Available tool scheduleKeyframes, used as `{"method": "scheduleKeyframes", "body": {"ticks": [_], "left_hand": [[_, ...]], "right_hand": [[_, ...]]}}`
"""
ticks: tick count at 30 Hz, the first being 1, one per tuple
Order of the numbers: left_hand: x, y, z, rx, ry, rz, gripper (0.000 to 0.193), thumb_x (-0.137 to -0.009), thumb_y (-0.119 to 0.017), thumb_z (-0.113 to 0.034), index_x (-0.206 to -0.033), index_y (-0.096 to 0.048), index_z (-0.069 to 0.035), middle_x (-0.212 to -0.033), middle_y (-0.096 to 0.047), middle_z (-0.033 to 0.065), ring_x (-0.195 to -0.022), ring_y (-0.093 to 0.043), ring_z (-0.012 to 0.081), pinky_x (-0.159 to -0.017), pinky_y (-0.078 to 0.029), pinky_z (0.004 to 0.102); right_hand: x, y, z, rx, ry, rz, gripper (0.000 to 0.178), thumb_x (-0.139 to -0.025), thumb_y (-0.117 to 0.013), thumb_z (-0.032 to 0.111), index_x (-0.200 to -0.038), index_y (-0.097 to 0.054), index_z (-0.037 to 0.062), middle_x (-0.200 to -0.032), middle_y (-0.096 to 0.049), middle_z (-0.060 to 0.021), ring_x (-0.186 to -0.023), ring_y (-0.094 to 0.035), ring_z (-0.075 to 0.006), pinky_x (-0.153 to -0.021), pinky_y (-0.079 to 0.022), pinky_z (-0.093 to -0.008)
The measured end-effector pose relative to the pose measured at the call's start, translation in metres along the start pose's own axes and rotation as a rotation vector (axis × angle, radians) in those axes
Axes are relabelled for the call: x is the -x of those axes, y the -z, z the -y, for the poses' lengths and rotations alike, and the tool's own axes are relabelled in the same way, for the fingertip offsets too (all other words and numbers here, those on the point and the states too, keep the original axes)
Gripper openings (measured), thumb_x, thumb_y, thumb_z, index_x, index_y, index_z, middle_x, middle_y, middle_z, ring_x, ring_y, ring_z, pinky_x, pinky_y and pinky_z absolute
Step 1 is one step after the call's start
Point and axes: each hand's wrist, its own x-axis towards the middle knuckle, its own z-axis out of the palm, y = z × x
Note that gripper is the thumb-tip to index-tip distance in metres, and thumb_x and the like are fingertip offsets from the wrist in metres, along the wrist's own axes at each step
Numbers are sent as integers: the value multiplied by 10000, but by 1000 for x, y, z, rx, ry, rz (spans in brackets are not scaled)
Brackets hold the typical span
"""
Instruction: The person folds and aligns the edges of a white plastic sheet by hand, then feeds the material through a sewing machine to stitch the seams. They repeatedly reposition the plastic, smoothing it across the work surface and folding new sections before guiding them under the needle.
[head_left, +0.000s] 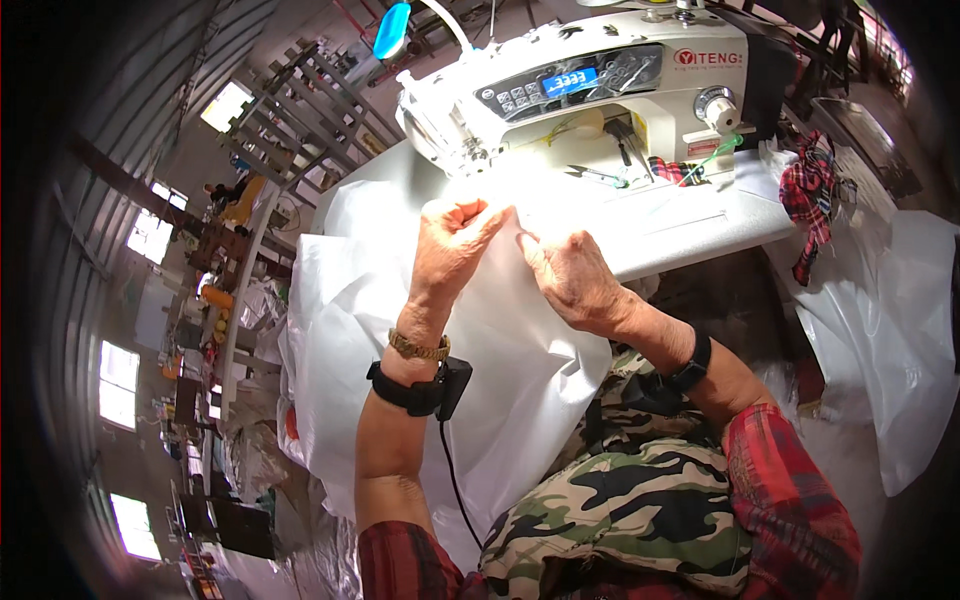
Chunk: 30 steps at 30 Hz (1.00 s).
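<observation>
A large sheet of white, slightly shiny material (pixel 470 340) hangs over the table's near edge and across my lap. My left hand (pixel 452 245) pinches its upper edge, thumb against the fingers. Close beside it, my right hand (pixel 575 270) is closed on the same edge, knuckles up. Both hands are just in front of the white sewing machine (pixel 610 70), below its needle area (pixel 475 155). Strong lamp glare washes out the edge between my fingertips and the spot under the needle.
On the machine bed lie small scissors (pixel 598 174) and a red plaid scrap (pixel 672 170). A bunched plaid cloth (pixel 808 190) hangs at the table's right end, above more white sheeting (pixel 880 340). A black cable (pixel 455 480) runs from my left wrist strap. Metal racks (pixel 310 110) stand far left.
</observation>
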Motion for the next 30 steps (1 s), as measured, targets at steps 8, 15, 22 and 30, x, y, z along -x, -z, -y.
{"method": "scheduleKeyframes", "body": {"ticks": [8, 15, 22, 30], "left_hand": [[-3, 3, 22, -96, 193, 37, 209, -932, -653, -187, -874, -721, 2, -724, -604, -85, -622, -449, -8, -551, -356, 178], [-2, -6, 16, -232, 136, 16, 358, -899, -653, -293, -682, -629, -9, -567, -467, -54, -563, -374, 38, -496, -326, 264], [-7, -2, 3, -373, -86, 44, 241, -934, -626, -172, -821, -640, 40, -586, -453, -44, -568, -358, 43, -506, -316, 258], [-5, 11, 18, -463, -217, -26, 215, -959, -596, -140, -916, -645, 65, -648, -554, 23, -625, -444, 53, -555, -399, 257]], "right_hand": [[13, -19, -3, 283, -92, 25, 451, -891, -518, 47, -1294, -455, -147, -800, -610, -264, -680, -615, -409, -646, -504, -446], [12, -20, -2, 491, -155, 188, 543, -866, -542, 30, -1353, -390, -155, -680, -616, -210, -620, -631, -357, -603, -506, -416], [26, -28, -12, 345, -115, -19, 481, -890, -530, 43, -1313, -425, -159, -694, -618, -226, -623, -637, -362, -589, -507, -412], [42, -10, -16, 196, -215, 149, 404, -935, -619, 220, -1209, -570, -73, -893, -666, -216, -810, -667, -340, -732, -520, -401]]}}
